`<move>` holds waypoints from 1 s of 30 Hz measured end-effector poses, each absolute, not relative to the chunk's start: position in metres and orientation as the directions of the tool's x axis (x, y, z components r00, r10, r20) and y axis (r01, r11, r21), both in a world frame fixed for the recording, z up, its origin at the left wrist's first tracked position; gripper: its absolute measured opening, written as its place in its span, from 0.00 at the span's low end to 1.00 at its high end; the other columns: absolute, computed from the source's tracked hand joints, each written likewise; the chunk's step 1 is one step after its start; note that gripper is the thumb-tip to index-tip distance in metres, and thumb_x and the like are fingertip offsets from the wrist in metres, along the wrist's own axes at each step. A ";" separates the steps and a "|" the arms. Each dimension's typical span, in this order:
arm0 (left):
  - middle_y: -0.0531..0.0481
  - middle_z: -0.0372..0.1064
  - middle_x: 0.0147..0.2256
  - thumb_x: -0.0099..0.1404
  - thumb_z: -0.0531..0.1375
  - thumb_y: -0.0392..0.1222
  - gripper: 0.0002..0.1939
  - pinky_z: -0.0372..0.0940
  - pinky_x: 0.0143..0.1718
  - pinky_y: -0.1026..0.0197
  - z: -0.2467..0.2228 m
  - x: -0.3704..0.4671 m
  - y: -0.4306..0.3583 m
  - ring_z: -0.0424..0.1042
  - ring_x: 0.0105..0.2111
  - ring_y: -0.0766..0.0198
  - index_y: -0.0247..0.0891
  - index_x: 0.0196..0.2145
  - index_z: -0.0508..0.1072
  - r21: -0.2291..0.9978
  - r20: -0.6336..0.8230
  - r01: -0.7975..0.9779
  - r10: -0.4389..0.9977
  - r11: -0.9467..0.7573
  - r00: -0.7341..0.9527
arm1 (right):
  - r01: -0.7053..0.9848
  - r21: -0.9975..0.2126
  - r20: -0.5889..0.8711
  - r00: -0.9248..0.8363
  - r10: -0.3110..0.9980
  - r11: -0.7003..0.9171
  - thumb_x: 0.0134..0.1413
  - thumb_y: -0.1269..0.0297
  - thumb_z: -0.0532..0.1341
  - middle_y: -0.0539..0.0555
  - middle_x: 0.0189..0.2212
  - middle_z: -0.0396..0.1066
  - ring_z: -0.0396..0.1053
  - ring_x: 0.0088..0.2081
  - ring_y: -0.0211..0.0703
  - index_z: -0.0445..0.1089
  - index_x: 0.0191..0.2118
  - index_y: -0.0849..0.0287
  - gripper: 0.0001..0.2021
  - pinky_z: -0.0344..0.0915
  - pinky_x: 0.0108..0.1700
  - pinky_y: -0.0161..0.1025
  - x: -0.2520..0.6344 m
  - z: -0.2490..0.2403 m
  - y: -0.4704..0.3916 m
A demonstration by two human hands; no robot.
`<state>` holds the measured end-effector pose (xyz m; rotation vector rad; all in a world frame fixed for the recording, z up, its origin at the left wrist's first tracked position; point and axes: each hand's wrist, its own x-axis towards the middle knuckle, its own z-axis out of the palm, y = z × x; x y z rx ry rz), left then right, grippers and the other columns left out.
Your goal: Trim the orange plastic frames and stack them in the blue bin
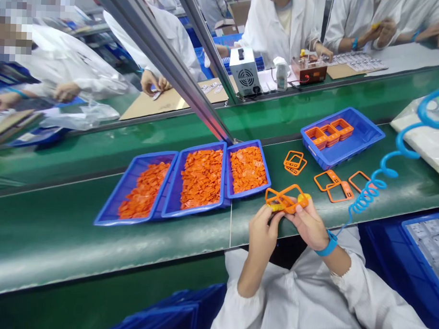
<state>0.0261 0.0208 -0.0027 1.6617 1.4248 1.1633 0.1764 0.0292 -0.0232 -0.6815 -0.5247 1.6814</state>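
Above the near edge of the green work surface, my left hand (263, 231) is closed on an orange frame (271, 197). My right hand (311, 225) pinches another orange frame (295, 188), which overlaps the first. Yellow covers show on fingertips of both hands. Just beyond them lie two overlapping loose frames (294, 162), with several more frames (334, 186) to the right. Small orange parts fill a blue tray (247, 196) near my left hand. A blue wristband with a coiled cord is on my right wrist.
Two more blue trays (168, 179) of orange parts stand to the left. A blue tray (366, 136) at the back right holds stacked frames. The coiled blue cord (388, 171) hangs at the right. Metal posts rise beyond the trays. Several people in white coats work across the line.
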 end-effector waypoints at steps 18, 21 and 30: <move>0.44 0.85 0.48 0.76 0.67 0.43 0.10 0.82 0.50 0.52 0.003 0.016 0.010 0.87 0.46 0.51 0.45 0.53 0.85 0.973 0.128 0.195 0.992 -0.123 -0.013 | -0.652 -0.714 -0.216 -0.144 0.966 -0.257 0.60 0.46 0.79 0.52 0.52 0.84 0.76 0.65 0.59 0.72 0.48 0.48 0.21 0.75 0.67 0.64 0.177 -0.012 0.036; 0.46 0.85 0.43 0.75 0.69 0.44 0.08 0.82 0.47 0.53 -0.004 0.015 0.009 0.86 0.42 0.53 0.43 0.50 0.85 0.960 0.175 0.235 0.982 -0.154 -0.072 | -0.635 -0.716 -0.226 -0.181 0.957 -0.290 0.60 0.47 0.79 0.53 0.52 0.84 0.76 0.65 0.59 0.75 0.51 0.48 0.21 0.75 0.67 0.63 0.179 -0.010 0.038; 0.37 0.75 0.61 0.71 0.74 0.47 0.20 0.80 0.49 0.52 -0.025 0.021 0.014 0.84 0.41 0.58 0.42 0.56 0.80 0.916 0.320 0.337 0.903 -0.217 -0.288 | -0.598 -0.730 -0.256 -0.210 0.944 -0.331 0.61 0.45 0.78 0.56 0.53 0.84 0.80 0.60 0.58 0.78 0.53 0.49 0.22 0.76 0.66 0.61 0.183 -0.006 0.041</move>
